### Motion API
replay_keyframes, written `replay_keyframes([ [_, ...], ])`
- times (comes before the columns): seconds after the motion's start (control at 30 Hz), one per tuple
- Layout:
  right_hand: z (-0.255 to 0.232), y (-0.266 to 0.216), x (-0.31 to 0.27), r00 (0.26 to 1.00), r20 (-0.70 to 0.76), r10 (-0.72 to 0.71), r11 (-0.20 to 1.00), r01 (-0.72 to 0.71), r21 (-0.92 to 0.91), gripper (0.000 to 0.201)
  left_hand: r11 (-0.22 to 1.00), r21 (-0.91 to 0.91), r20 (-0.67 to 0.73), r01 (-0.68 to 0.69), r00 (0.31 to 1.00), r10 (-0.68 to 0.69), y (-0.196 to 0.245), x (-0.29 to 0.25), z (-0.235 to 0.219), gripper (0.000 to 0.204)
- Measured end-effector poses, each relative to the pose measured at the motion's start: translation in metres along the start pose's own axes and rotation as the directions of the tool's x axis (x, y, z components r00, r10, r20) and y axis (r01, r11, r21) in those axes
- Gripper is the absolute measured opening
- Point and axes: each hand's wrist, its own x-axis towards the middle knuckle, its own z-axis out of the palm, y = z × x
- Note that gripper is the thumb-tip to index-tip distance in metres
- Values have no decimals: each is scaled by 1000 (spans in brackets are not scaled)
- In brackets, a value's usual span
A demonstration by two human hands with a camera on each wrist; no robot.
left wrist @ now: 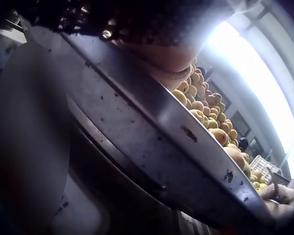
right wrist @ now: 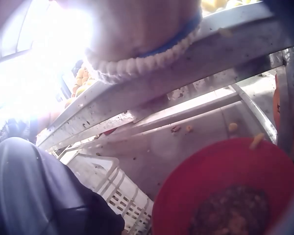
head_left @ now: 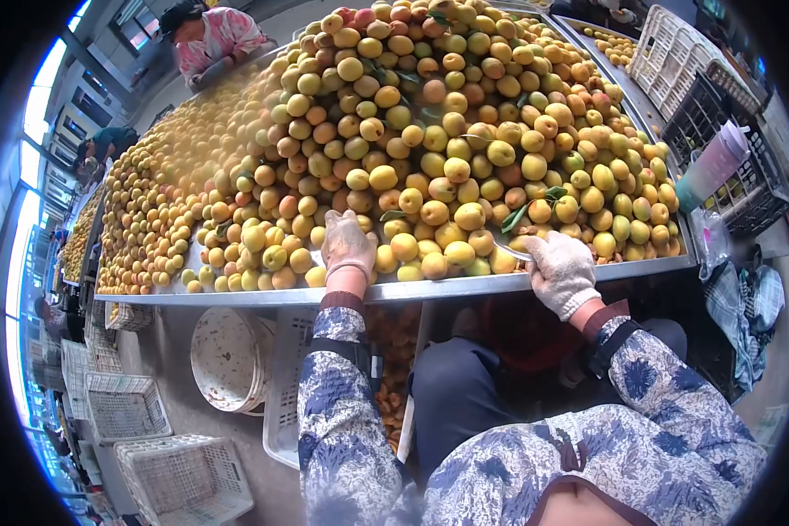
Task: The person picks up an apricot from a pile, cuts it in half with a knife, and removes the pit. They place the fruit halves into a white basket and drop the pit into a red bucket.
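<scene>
A large heap of yellow-orange fruit [head_left: 447, 167] covers a metal-edged table [head_left: 237, 298]. At the near edge, the gloved left hand [head_left: 349, 244] rests against the fruit with its fingers bent; whether it holds a piece is hidden. Farther right, the gloved right hand [head_left: 561, 270] grips a thin metal tool [head_left: 515, 252] that points left toward the fruit. In the left wrist view the right hand [left wrist: 280, 198] shows beyond the table rim [left wrist: 186, 132]. Only the cuff of the right glove [right wrist: 142, 66] is plain in the right wrist view.
Below the table stand a white crate [head_left: 285, 386], a white bucket [head_left: 228, 359] and a red tub [right wrist: 176, 196] with dark contents. More crates [head_left: 184, 478] are on the floor at left. A tumbler [head_left: 714, 167] stands at right. Another person [head_left: 219, 39] leans at the far side.
</scene>
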Motion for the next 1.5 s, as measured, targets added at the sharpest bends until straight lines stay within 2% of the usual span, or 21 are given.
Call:
replay_keyframes([
  [0.1,-2,0,-1,1000,-4,-4,1000,4,-6,16,998,-58,-5,8,1000,-9,-13,2,7,50],
  [0.2,0,0,-2,1000,-15,3,1000,-3,0,16,969,-156,-326,-193,936,134,-36,6,2,60],
  [0.27,-2,-1,-2,1000,2,15,1000,-15,-5,16,951,-164,-550,-262,825,132,-57,17,-10,57],
  [0.33,0,1,-1,1000,0,7,1000,-7,-7,17,989,-78,-635,-127,771,49,-85,24,-34,57],
  [0.4,1,0,-1,1000,-13,8,1000,-8,-8,17,996,-39,-622,81,778,-88,-121,29,-56,60],
  [0.47,-1,0,0,999,30,11,1000,-10,-30,17,942,-118,-592,314,739,-321,-152,34,-68,61],
  [0.6,-1,0,-1,1000,-26,2,1000,-2,-5,16,883,-134,-558,449,702,-442,-223,44,-22,66],
  [0.63,0,0,-1,1000,-8,13,1000,-13,-8,16,816,-290,-386,501,719,-578,-208,38,-28,65],
  [0.67,-1,0,0,1000,11,22,1000,-21,-12,16,906,-91,-603,414,701,-381,-243,55,2,54],
  [0.73,-1,-1,1,1000,3,8,999,-8,-35,16,950,-256,-488,178,825,-286,-226,54,-9,47],
  [0.77,-2,0,-1,999,36,21,1000,-21,-21,22,902,-400,-468,166,809,-356,-216,55,-11,43],
  [0.8,-1,1,-1,997,62,34,999,-34,-6,29,876,-453,-545,166,726,-420,-207,55,-8,43],
  [0.87,-1,1,0,997,70,42,999,-42,-8,28,948,-276,-735,157,601,-314,-190,52,-6,42],
  [0.93,-1,0,-1,995,81,54,999,-53,-12,28,987,-161,-764,26,629,-142,-134,32,-23,42],
  [0.97,-2,0,0,998,53,41,999,-40,-20,23,967,-154,-790,-202,613,2,-118,30,-19,43],
  [1.03,-2,0,0,1000,20,16,999,-15,-42,18,930,-136,-511,-341,829,229,-78,20,-21,40],
  [1.07,-2,-1,-1,1000,20,14,999,-13,-44,18,918,33,-355,-395,854,380,-59,15,-20,49],
  [1.13,-3,-1,0,999,37,29,999,-27,-38,17,929,71,-105,-363,924,368,-33,6,-9,64],
  [1.33,-2,0,-1,999,34,38,999,-37,-37,18,951,165,-81,-263,957,279,-17,15,0,79],
  [1.4,-2,1,-1,999,20,47,999,-47,7,24,917,324,39,-230,972,230,-5,16,-7,81],
  [1.5,-2,2,-2,999,22,34,999,-33,-15,22,896,344,97,-280,960,263,5,26,-4,73],
])
